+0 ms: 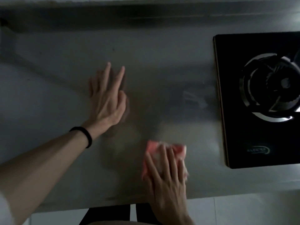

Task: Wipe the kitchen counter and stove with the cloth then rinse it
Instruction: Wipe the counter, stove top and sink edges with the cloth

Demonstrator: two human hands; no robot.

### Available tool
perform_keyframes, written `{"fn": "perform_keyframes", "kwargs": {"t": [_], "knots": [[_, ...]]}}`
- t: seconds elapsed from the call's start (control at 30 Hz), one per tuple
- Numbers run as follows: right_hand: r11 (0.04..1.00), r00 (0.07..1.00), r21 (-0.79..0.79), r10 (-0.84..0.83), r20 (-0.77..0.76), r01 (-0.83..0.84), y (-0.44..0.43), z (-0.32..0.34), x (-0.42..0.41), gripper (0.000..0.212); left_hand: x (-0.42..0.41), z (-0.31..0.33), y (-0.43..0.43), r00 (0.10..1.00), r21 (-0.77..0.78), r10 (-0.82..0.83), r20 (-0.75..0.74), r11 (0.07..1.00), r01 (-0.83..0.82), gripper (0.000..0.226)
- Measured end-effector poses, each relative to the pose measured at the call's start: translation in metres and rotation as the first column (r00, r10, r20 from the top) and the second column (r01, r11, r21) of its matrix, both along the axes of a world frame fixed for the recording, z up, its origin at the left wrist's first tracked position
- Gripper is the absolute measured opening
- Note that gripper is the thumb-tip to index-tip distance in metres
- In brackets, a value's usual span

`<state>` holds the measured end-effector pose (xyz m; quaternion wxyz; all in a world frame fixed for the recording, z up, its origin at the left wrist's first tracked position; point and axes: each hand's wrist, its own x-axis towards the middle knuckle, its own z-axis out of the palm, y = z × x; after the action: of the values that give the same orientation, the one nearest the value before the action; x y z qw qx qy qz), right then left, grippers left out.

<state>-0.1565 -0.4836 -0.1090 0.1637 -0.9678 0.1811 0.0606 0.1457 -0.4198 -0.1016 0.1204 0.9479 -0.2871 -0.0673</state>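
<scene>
Dim kitchen, grey steel-looking counter (65, 70) filling most of the view; on it, close to the front edge and a bit left of the stove, sits the cloth (179, 149), pinkish-red with white patches, folded or bunched into a rough pad; its edges are blurry so I can't tell the exact fold.

Handling-wise I'd call it soft, light and floppy, probably damp; nothing fragile about it. It'll slide easily on that smooth top, so a flat palm on the middle with even pressure seems the way to drive it; for lifting it off to rinse, I'd pinch a bunched handful, not one corner, or it'll just unfold and dangle.

That's pretty much how the right hand (167, 181) has it; fingers straight and spread, pressing down on top of the cloth, not curled round it.

Left hand (107, 96) is well apart, further back on the counter; flat, fingers extended, holding nothing, looks like bracing. Black band (88, 137) on that wrist.

Off to the right is the black glass stove (235, 135) with one burner (274, 86); faint streaks (193, 98) on the counter just beside its left edge. Stove looks not yet wiped, but that's my guess.
</scene>
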Motion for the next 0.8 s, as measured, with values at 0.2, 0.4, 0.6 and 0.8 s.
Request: {"fn": "perform_keyframes", "kwargs": {"t": [0.2,0.4,0.6,0.8], "knots": [[0.997,0.996,-0.079,-0.016,-0.088,0.009,-0.018,-0.004,-0.065,0.068,-0.005,-0.011,-0.040,0.999,0.039,0.028,-0.023,0.999,-0.027,0.068],[0.999,1.000,-0.047,0.019,-0.013,-0.019,-0.100,-0.008,0.044,0.067,-0.008,-0.017,-0.040,0.997,0.071,0.023,0.075,0.997,-0.028,0.067],[0.997,0.998,-0.054,-0.062,0.008,0.063,-0.219,-0.010,0.233,0.063,-0.009,-0.014,-0.043,0.998,0.076,0.036,0.050,0.996,-0.039,0.067],[0.998,0.996,-0.025,-0.056,-0.076,0.054,-0.275,-0.013,0.310,0.067,-0.009,-0.014,-0.043,0.995,0.079,0.032,0.094,0.996,-0.040,0.066]]}}
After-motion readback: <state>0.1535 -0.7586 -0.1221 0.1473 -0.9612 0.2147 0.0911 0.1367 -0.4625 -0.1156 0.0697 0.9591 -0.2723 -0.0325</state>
